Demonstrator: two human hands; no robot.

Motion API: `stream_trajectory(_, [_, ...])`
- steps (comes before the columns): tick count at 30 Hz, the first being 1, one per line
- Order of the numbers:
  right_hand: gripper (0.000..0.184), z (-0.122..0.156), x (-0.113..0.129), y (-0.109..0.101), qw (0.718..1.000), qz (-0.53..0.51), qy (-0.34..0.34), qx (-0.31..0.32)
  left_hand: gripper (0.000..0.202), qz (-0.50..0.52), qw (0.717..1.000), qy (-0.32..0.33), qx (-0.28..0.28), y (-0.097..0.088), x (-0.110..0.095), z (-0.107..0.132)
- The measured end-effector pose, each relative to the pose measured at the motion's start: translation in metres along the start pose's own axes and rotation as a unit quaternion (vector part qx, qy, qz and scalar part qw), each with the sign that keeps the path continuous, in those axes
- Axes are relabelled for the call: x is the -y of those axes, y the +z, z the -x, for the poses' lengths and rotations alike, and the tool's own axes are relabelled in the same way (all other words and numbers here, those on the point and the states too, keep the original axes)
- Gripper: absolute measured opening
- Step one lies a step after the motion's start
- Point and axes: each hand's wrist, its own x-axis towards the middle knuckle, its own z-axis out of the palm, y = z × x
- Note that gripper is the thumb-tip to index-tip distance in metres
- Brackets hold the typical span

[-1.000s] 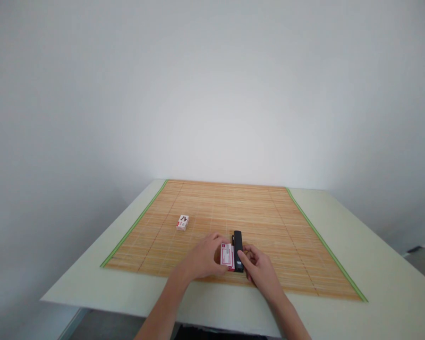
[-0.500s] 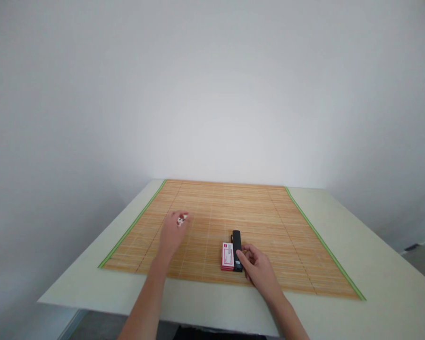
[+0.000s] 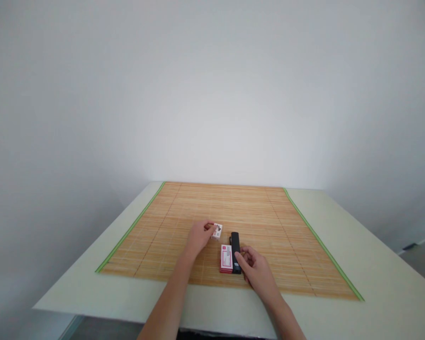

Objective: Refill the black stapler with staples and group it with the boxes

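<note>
My left hand (image 3: 200, 236) pinches a small white box (image 3: 217, 230) with dark print on its face, held just beyond a stack of red-and-white boxes (image 3: 226, 258). Right beside that stack, on its right, lies a black stapler (image 3: 235, 245), lengthwise away from me. My right hand (image 3: 257, 269) grips the stapler's near part, thumb on top and the other fingers curled at its right side. Those fingertips are partly hidden.
A bamboo mat (image 3: 276, 226) with green edging lies under these things on a white table (image 3: 340, 226). Behind the table rises a plain white wall (image 3: 212, 104). A small dark object (image 3: 410, 246) shows past the table's right edge.
My left hand has moved right, bringing the small white box from the mat's left part to near the stapler. My right hand has stayed on the stapler.
</note>
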Motion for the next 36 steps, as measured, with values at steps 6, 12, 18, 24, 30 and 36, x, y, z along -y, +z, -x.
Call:
stream_trajectory(6, [0.048,0.001,0.007,-0.002,0.999,0.028,-0.025,-0.031,0.037,0.005,1.000,-0.008,-0.019,0.026,-0.021,0.019])
stream_trajectory(12, [0.055,0.015,-0.001,-0.004,0.993,0.056,-0.068,-0.079,0.048,0.038,0.992,-0.044,-0.114,0.032,-0.033,0.048])
stream_trajectory(18, [0.099,0.026,-0.017,0.000,0.957,0.259,-0.133,-0.013,0.056,0.233,0.966,-0.069,-0.083,0.060,-0.044,0.078])
stream_trajectory(24, [0.088,0.024,-0.022,0.007,0.930,0.336,-0.149,-0.011,0.059,0.227,0.965,-0.105,-0.075,0.069,-0.055,0.097])
stream_trajectory(30, [0.082,0.025,-0.022,0.007,0.922,0.358,-0.149,-0.007,0.059,0.235,0.963,-0.107,-0.076,0.064,-0.068,0.109])
stream_trajectory(36, [0.082,0.026,-0.017,0.006,0.916,0.375,-0.144,-0.004,0.062,0.288,0.948,-0.119,-0.069,0.058,-0.068,0.115])
